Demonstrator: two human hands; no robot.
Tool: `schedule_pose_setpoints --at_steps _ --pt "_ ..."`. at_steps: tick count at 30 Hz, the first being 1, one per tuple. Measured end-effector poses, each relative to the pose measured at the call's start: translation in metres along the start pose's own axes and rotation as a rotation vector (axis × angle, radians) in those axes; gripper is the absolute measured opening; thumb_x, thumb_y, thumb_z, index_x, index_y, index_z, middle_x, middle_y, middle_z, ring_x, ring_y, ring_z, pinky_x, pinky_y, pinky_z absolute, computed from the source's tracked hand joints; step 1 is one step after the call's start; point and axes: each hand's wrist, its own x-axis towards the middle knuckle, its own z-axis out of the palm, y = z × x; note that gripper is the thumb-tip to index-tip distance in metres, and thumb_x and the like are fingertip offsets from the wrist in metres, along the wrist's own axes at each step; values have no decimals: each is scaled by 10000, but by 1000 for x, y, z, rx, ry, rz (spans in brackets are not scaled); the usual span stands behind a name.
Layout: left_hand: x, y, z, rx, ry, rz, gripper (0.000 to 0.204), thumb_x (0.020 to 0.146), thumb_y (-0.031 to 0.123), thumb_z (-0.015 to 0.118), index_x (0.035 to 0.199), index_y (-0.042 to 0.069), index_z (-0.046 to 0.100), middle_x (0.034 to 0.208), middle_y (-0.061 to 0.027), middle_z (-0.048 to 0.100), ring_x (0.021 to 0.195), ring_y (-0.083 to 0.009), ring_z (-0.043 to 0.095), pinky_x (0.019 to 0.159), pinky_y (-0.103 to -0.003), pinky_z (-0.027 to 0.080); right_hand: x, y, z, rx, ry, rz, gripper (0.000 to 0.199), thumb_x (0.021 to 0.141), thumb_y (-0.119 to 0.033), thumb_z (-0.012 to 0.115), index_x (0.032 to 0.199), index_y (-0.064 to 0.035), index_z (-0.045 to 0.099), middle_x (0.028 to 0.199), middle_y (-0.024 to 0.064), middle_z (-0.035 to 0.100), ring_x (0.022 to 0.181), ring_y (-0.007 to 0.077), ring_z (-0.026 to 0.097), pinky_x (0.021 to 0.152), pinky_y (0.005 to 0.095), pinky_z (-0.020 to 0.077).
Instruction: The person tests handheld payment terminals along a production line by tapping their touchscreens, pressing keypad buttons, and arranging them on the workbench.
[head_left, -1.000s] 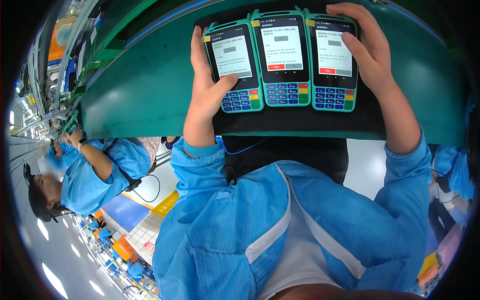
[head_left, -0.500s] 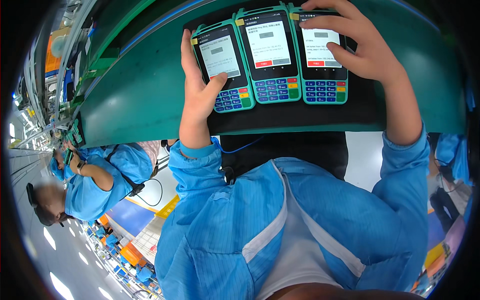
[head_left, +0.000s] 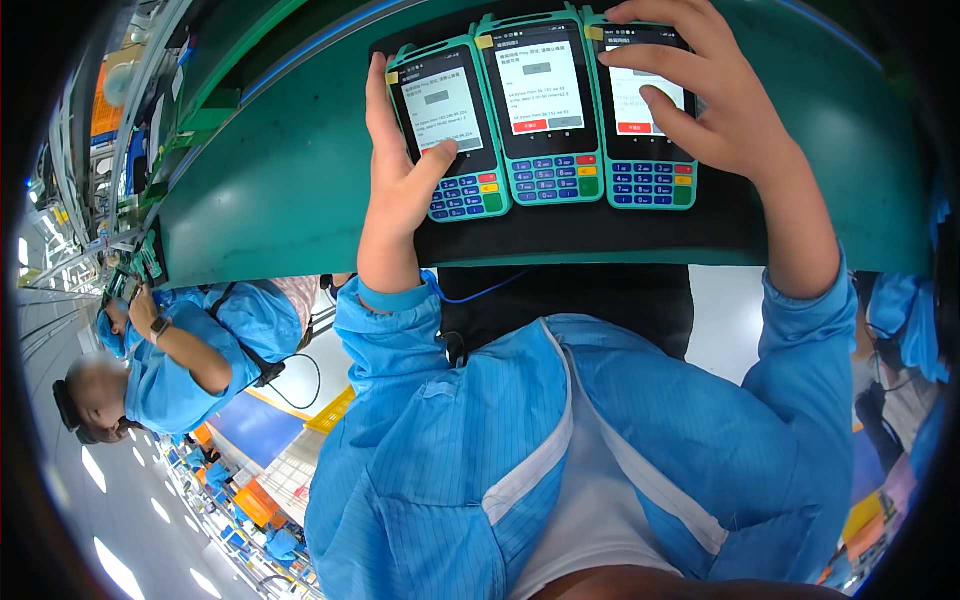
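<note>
Three teal handheld payment terminals lie side by side on a black mat on the green workbench. My left hand rests along the left terminal, its thumb pressed on the lower part of the lit screen. The middle terminal is untouched, its screen showing text and a red button. My right hand covers the right terminal, fingers spread, one fingertip on the screen. Both arms wear blue sleeves.
A co-worker in a blue coat sits at the left, hands at another terminal. Shelves and racks line the bench's far left. Coloured crates stand on the floor below.
The view has shifted so the terminals sit higher and nearer. My left thumb has come onto the left terminal's screen, and my right fingers have moved down over the right terminal's screen.
</note>
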Motion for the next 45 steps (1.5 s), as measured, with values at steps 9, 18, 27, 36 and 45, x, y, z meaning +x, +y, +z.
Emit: schedule_pose_setpoints --at_steps 9,18,27,36,45 --pt "0 -5 -2 15 -11 37 952 751 105 634 1519 42 74 1503 -226 229 1353 -323 336 1100 -427 327 -9 7 6 142 58 226 296 701 0 643 991 -54 665 1120 138 570 1163 371 492 978 462 396" --pt "0 -3 -1 -9 1 13 953 741 72 630 1520 51 80 1500 -219 234 1337 -318 363 1087 -416 353 -6 2 4 -59 98 33 288 715 29 633 995 -29 658 1130 170 558 1189 395 485 983 463 414" --pt "1 -4 0 119 2 50 942 754 78 631 1518 51 81 1502 -209 223 1322 -308 383 1072 -414 378 -18 -2 7 -131 -73 -32 224 689 -155 636 894 -180 722 1300 101 543 1309 418 358 1056 640 163" --pt "0 -3 -1 7 -14 60 933 751 63 595 1522 47 70 1502 -215 236 1343 -312 352 1099 -398 327 -18 1 7 -128 -205 97 342 676 -248 601 986 -265 746 1424 102 456 1394 454 191 1046 722 51" --pt "2 -2 1 -49 8 58 874 787 136 549 1524 38 90 1526 -200 223 1371 -304 317 1121 -383 275 -13 14 -7 -2 -289 128 541 681 -300 553 1207 -273 676 1517 179 284 1410 508 78 1081 679 66"
